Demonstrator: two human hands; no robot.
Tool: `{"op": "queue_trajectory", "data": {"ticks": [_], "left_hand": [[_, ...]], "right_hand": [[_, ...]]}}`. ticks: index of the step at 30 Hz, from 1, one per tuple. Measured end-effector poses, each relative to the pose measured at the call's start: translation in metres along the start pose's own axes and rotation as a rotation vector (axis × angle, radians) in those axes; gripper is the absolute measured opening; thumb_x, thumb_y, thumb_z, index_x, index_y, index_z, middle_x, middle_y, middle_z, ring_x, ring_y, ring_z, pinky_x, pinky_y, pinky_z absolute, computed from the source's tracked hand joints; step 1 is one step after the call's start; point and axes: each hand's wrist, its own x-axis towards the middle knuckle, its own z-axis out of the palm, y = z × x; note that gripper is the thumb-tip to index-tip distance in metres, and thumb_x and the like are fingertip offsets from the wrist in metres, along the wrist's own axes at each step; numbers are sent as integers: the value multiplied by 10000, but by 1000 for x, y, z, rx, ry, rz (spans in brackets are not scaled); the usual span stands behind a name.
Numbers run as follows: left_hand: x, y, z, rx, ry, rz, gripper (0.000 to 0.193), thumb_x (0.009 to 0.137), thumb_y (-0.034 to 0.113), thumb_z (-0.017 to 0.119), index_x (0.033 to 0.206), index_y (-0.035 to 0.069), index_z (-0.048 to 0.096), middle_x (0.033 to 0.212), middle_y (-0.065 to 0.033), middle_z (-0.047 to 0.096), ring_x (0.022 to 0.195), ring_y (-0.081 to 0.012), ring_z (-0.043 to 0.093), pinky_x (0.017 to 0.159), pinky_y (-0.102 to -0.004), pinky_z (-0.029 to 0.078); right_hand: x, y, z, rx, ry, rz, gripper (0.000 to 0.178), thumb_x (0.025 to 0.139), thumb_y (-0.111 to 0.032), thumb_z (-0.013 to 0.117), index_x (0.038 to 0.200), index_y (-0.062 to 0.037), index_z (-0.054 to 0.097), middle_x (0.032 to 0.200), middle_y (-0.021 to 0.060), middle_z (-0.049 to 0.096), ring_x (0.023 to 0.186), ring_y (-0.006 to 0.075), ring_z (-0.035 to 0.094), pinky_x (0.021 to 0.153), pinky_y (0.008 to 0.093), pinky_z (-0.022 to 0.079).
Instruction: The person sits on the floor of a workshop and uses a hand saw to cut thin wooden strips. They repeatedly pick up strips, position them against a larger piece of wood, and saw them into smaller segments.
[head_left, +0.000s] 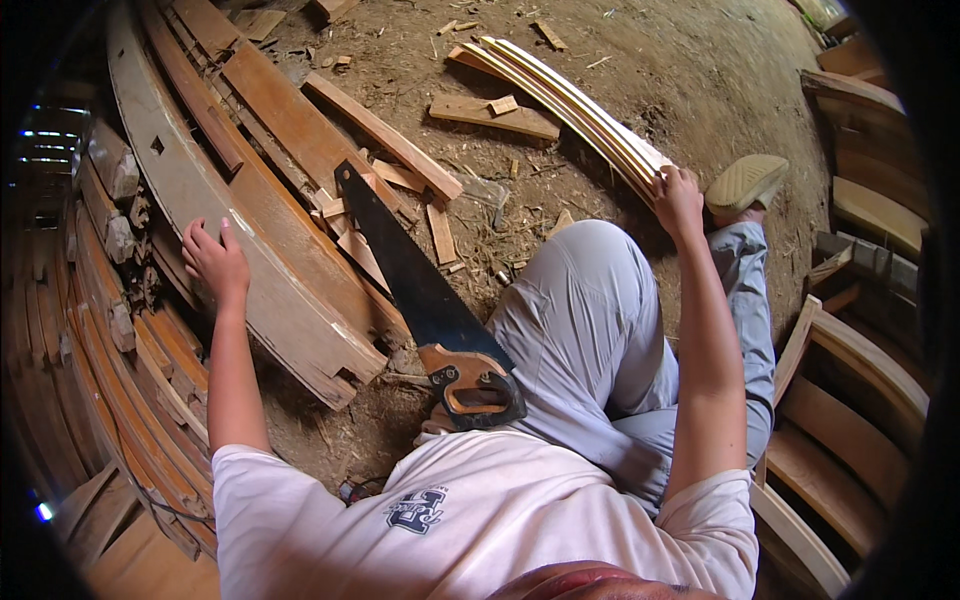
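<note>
My right hand (681, 203) is closed around the near end of several thin, pale wooden strips (575, 108). They lie side by side and stretch away over the dirt floor. On the left, my left hand (217, 262) is open, fingers apart, at the edge of a long greyish board (195, 170) with square holes cut in it. Whether the fingertips touch the board I cannot tell. Between my arms a handsaw (415, 265) rests against my bent leg, its wooden handle toward me and its dark blade pointing away.
Reddish planks (285, 100) lie beyond the greyish board. Offcuts (495, 115) and shavings are scattered over the dirt floor (690, 80). Stacked lumber (150, 400) lines the far left. Wooden frames with slats (850, 400) stand along the right. My sandalled foot (747, 183) is beside my right hand.
</note>
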Motion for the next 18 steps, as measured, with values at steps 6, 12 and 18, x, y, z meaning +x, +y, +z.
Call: {"op": "queue_trajectory", "data": {"ticks": [6, 12, 18], "left_hand": [[-1, -4, 2, 14, 34, 8, 512, 1041, 454, 603, 1382, 76, 552, 1456, -116, 545, 1361, -360, 495, 1108, -538, 377], [2, -5, 11, -10, 88, 16, 514, 1000, 434, 640, 1359, 74, 569, 1421, -122, 572, 1324, -376, 528, 1067, -562, 408], [2, -1, 10, -35, 70, -7, 514, 992, 442, 657, 1346, 79, 571, 1406, -125, 560, 1326, -361, 525, 1080, -553, 398]], "right_hand": [[6, 32, 6, 44, -86, 40, 326, 1005, -308, 682, 1271, -120, 707, 1262, 175, 692, 1183, 391, 650, 963, 515, 520], [15, 60, 17, 280, 139, -246, 249, 908, -65, 755, 1130, -11, 658, 1085, 252, 622, 1002, 453, 605, 879, 495, 524], [14, 86, -2, 175, 180, -311, 215, 976, -101, 694, 1160, -10, 629, 1020, 240, 698, 981, 469, 674, 836, 494, 536]]}}
